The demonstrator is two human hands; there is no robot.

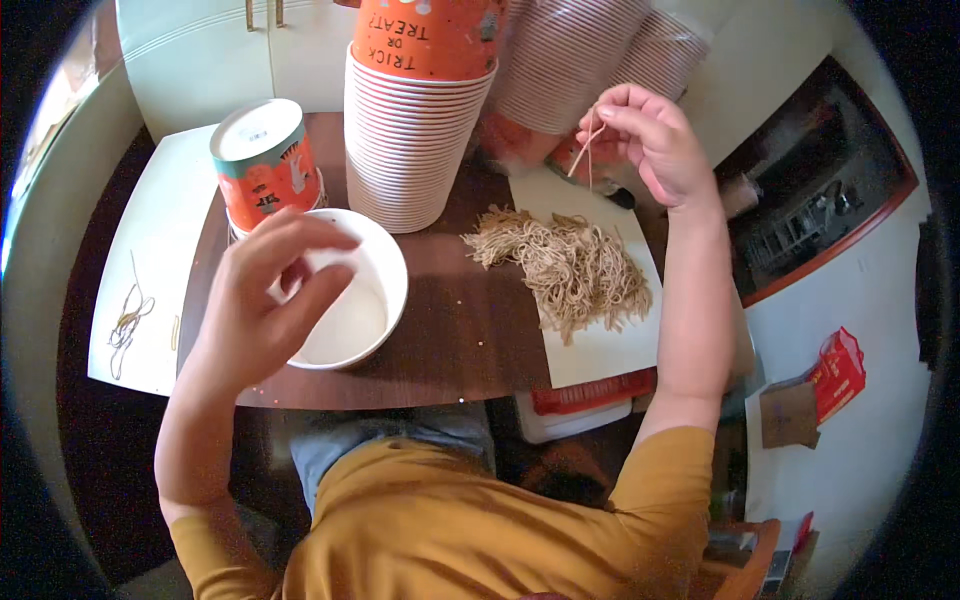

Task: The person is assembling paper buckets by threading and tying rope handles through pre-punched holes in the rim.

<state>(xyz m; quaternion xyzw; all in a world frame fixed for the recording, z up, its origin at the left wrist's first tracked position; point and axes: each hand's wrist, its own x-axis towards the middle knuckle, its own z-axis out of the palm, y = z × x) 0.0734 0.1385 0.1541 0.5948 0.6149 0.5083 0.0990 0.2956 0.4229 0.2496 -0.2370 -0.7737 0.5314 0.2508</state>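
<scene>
The person's mustard-yellow shirt (450, 530) fills the lower edge, with both bare forearms reaching from its sleeves over the desk (440, 330). The left forearm rises steeply, and the left hand (262, 285), slightly blurred, bends inward above the near-left side of an open white bucket (375, 290). Its thumb and fingers curve toward each other with a clear gap between them, and nothing shows in that gap. The right arm stands almost straight up along the right side of the desk, its wrist turned inward. The right hand (650, 140) pinches a thin tan cord (588, 150) between thumb and index finger, and the cord's strands dangle beneath.

Below that hand, a tangled heap of similar cords (580, 270) lies partly on the brown middle of the desk and partly on its white right section. The left hand covers part of the bucket's rim and interior. Behind the bucket stand a tall stack of upturned orange buckets (405, 150) and, to the left, a shorter upturned orange-and-green bucket (265, 165); the tall stack blocks part of the background. More stacked buckets (580, 60) rise behind on the right. A few loose strands (128, 325) lie on the white left section.
</scene>
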